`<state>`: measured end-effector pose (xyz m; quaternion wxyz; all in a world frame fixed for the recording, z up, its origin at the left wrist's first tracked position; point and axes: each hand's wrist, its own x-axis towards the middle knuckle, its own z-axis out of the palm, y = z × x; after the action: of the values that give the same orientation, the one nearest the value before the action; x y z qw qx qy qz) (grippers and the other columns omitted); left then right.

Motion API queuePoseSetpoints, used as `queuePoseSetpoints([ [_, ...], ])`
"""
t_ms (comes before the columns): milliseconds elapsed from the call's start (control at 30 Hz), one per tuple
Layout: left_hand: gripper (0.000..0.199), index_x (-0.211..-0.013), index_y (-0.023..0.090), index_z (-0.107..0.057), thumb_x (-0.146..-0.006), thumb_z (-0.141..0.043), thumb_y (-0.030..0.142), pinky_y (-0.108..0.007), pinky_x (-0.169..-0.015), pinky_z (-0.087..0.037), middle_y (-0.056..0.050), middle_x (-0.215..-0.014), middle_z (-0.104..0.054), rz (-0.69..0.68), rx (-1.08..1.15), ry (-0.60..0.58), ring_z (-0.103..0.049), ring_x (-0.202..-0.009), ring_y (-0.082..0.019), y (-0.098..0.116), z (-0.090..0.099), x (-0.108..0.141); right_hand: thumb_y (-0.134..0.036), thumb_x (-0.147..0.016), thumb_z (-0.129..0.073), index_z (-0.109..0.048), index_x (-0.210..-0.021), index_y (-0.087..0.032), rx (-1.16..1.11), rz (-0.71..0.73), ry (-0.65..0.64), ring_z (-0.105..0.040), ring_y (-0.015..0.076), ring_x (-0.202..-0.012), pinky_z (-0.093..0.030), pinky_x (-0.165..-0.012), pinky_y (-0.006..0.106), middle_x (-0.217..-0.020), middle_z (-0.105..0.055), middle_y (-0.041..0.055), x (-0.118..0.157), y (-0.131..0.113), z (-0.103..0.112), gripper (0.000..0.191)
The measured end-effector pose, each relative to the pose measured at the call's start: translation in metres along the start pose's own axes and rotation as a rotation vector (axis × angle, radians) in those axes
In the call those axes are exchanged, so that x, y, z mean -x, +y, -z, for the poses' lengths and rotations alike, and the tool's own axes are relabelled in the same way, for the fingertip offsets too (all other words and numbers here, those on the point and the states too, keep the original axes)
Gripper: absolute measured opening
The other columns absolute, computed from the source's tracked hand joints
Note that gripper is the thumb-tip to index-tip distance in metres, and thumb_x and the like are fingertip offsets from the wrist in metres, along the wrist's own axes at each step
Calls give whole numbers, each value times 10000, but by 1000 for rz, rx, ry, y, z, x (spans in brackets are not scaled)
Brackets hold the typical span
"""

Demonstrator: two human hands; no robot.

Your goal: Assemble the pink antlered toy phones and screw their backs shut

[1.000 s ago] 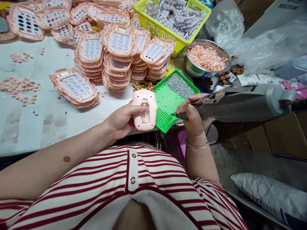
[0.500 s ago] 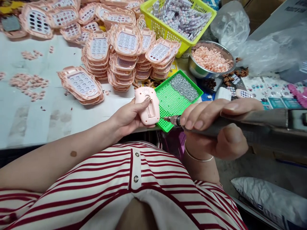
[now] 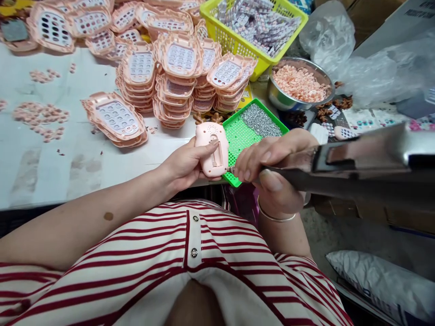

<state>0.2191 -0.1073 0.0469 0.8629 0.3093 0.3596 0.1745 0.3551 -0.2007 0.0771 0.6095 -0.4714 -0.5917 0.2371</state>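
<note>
My left hand (image 3: 186, 165) is closed around a pink plastic toy phone (image 3: 211, 149) with brown antlers, its back facing up. The thumb rests by the open battery compartment. From the right, my right hand (image 3: 275, 167) grips a dark power screwdriver (image 3: 350, 163), whose tip meets the toy's lower right corner, where a screw hole is. Whether a screw sits under the tip is too small to tell. Beneath both hands lies a green perforated tray (image 3: 238, 133) with a heap of small silver screws (image 3: 261, 120) at its far end.
Stacks of pink shell halves with keypads (image 3: 178, 59) fill the back of the table (image 3: 44, 167). Small pink pieces (image 3: 41, 117) lie at left. A yellow basket (image 3: 258, 56) of patterned strips and a metal bowl (image 3: 277, 93) of pink parts stand behind the tray.
My right hand has moved left with the screwdriver, bringing its tip onto the toy's corner. The tool's rear end has swung slightly upward. The toy phone has shifted a little to the right.
</note>
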Motion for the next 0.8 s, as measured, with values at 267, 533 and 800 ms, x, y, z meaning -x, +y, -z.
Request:
queuePoseSetpoints([
  [267,333,-1217,196,-561,-888,-612,197,-379,-579,-620,-46,-801,-688,-4,-53,-47,-675,-611,-198,2,0,-2,-478,-806,-702,-560,-802,-307,-166,161,14,-517,134,-432,-476,-443,301,-547,-516,-67,-7,-1,-1,222],
  [533,307,-1207,183,-554,-912,-612,240,-375,-575,-626,-91,-954,-720,9,-9,37,-704,-706,-215,3,-1,-3,-504,-853,-677,-583,-918,-335,-41,167,295,-520,160,-431,-445,-428,325,-538,-478,-65,-3,9,17,204],
  [800,324,-1227,190,-564,-913,-625,245,-381,-620,-630,-109,-1005,-730,14,0,30,-713,-732,-214,2,-1,-2,-450,-824,-728,-615,-929,-291,-14,48,357,-523,123,-439,-481,-454,298,-577,-494,-73,9,56,31,221],
])
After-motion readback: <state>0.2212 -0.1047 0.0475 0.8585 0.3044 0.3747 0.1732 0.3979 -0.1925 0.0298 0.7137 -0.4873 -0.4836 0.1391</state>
